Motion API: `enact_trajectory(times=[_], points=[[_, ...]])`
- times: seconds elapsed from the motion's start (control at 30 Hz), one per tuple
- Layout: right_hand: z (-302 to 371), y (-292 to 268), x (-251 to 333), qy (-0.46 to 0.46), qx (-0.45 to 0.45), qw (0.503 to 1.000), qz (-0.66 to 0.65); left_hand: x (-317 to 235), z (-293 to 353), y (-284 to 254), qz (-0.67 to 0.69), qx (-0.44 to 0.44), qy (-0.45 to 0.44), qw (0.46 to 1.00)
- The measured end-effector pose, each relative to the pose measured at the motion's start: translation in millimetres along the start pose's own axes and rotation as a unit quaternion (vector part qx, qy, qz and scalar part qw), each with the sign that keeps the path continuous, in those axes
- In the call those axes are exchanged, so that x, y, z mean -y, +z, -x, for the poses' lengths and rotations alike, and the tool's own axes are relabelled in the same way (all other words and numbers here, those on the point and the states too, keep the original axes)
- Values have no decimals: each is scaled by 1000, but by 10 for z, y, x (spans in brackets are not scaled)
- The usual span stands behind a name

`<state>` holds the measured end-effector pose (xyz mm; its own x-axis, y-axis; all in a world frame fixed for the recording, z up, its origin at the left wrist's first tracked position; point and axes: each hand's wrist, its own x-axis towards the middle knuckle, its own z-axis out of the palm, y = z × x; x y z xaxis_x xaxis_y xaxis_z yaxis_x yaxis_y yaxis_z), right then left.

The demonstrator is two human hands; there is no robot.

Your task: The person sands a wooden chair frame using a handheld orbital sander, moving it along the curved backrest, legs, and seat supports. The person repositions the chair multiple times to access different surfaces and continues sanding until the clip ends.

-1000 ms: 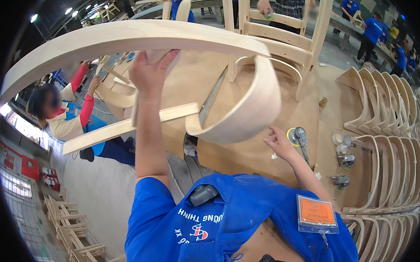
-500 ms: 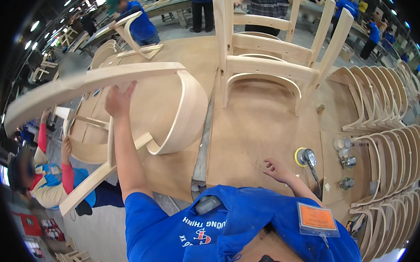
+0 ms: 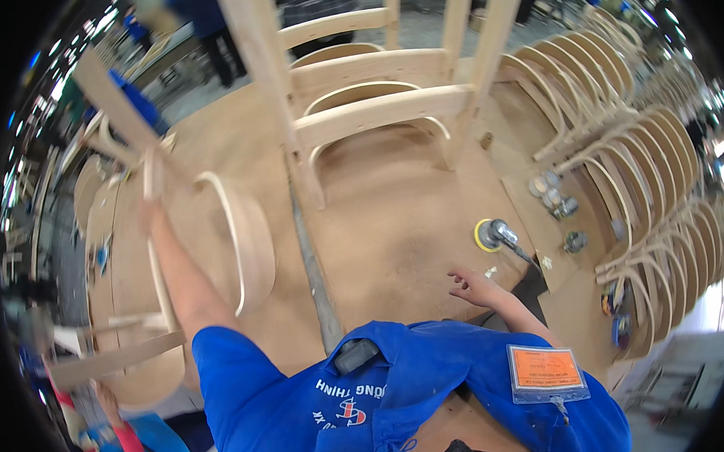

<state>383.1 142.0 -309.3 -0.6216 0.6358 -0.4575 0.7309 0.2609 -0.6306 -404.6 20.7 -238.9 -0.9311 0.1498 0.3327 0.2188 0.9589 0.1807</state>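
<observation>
A pale wooden chair frame point(image 3: 253, 239) with a curved back band stands tilted at the left of the table. My left hand point(image 3: 146, 213) reaches out to its upright part and seems to touch it. Motion blurs the fingers, so their grip is not readable. My right hand point(image 3: 471, 287) hovers over the near edge of the table, fingers loosely bent and apart, with nothing in it. Closest to it lies a sander point(image 3: 496, 235) with a yellow-rimmed pad. A second chair frame point(image 3: 377, 116) stands upright ahead, untouched by either hand.
Stacks of curved wooden frames point(image 3: 634, 166) line the right side, beside small metal parts point(image 3: 567, 207). Brown sheeting point(image 3: 378, 233) covers the table, with a gap point(image 3: 315, 268) running between sections. At lower left a co-worker's pink sleeve point(image 3: 133, 446) shows near the chair frame. Other people stand behind.
My view has swung, shifting the scene leftward. The left chair frame has turned, its long rail now pointing up and away, and my left hand has moved with it. My right hand stays nearly still.
</observation>
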Motion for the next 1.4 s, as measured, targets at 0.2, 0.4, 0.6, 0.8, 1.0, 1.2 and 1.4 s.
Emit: enact_trajectory(times=[0.2, 0.4, 0.6, 0.8, 1.0, 1.2, 1.4], points=[[501, 21, -635, 126, -53, 990, -20, 597, -163, 116, -100, 8, -16, 995], [602, 137, -1045, 150, 6, 988, 34, 285, 330, -76, -121, -30, -32, 992], [820, -159, -1536, 187, -74, 977, 75, -411, 810, 50, 44, -414, 112, 902], [1328, -150, -2311, 287, -48, 953, 82, -2222, 3413, 690, 585, 251, 116, 763], [1617, 9, -3169, 303, -8, 952, 49, -4072, 4537, 153, 754, 578, -93, 296], [1649, -408, -3737, 270, -22, 962, 28, -5054, 4660, -145, 842, 438, -210, 235], [1111, -1189, -3698, 130, -47, 990, 2, -4939, 4800, -243, 838, 404, -231, 284]])
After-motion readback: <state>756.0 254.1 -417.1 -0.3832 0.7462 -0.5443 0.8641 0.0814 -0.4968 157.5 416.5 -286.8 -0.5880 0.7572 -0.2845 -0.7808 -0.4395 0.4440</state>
